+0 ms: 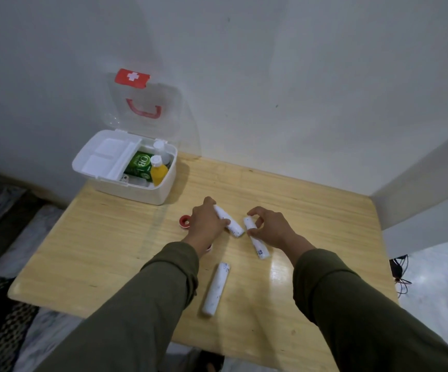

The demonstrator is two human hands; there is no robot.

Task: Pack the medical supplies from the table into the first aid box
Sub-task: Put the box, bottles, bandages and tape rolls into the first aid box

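Far ahead of your left hand and off to its left, the first aid box (126, 167) sits at the back corner of the bench (311, 210), against the wall. Its clear lid (147, 108) stands upright with a red cross label at the top and a red handle below. A white tray (107, 158) covers the left part of the box; in the right part you can see a green packet (138, 165), a yellow bottle (158, 171) with a white cap and a clear bottle (161, 150) behind it.

Just left of your left hand a red tape roll (184, 220) lies flat on the bench, close to the hand's outer edge. Something red shows under your left wrist, too hidden to name.

Your left hand (206, 221) is curled over a white bandage roll (229, 221), fingers wrapped across its upper half while its lower end sticks out toward your right hand.

Nearer to you than both hands, between your two olive sleeves, a third white bandage roll (215, 289) lies alone on the bench, untouched.

Your right hand (271, 226) pinches the top end of a second white bandage roll (256, 240) between thumb and fingertips; the rest of that roll slants back toward you and its lower end, with a blue printed mark, rests on the bench. The two held rolls come close together between your hands; you cannot tell whether they touch.
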